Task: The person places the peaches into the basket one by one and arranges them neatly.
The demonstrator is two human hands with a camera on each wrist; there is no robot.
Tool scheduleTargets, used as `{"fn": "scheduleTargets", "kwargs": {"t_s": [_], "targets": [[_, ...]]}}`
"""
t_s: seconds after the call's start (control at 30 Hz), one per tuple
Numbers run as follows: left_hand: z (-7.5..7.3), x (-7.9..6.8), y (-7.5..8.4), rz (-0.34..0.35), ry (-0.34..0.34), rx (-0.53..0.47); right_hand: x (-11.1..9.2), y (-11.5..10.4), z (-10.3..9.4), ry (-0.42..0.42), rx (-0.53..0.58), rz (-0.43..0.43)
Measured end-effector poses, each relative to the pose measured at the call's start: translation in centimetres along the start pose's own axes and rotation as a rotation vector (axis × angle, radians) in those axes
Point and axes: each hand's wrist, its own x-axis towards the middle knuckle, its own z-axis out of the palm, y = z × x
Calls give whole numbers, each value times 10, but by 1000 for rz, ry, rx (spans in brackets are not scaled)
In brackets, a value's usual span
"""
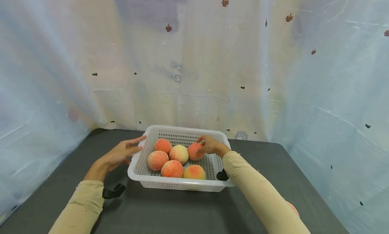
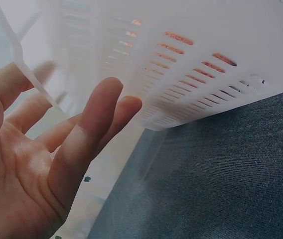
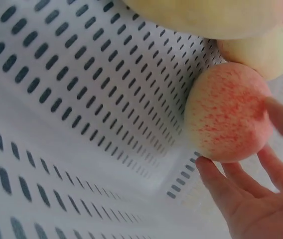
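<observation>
A white slotted plastic basket (image 1: 188,182) holds several peaches, among them a yellowish one (image 1: 179,154) and an orange-blushed one (image 1: 195,172). Inside it, toward the right, my right hand (image 1: 211,145) holds a red-speckled peach (image 3: 228,112); the thumb and fingertips press around its sides in the right wrist view. At the basket's left end is my left hand (image 1: 120,154), fingers extended and spread, fingertips at the rim. The left wrist view shows that hand's fingers (image 2: 94,114) loosely bent beside the slotted wall, with peaches showing through the slots.
Under the basket lies a dark grey tabletop (image 1: 170,210). Another peach (image 1: 293,208) is at the right, mostly hidden behind my right forearm. A pale plastic curtain (image 1: 197,75) with small leaf shapes hangs around the back and sides.
</observation>
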Motion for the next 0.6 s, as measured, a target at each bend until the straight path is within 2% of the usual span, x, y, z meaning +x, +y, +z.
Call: {"fn": "scheduleTargets", "kwargs": {"t_s": [0.23,0.37,0.6], "targets": [[0,0,-3,5,-12,4,-6,-2,-5,-82,-31,-12],[0,1,-3,3,-18,4,-11,-4,-10,-142,1,-11],[0,1,-2,4,-9,13,-19,-14,-29,-168,78,-45]]}}
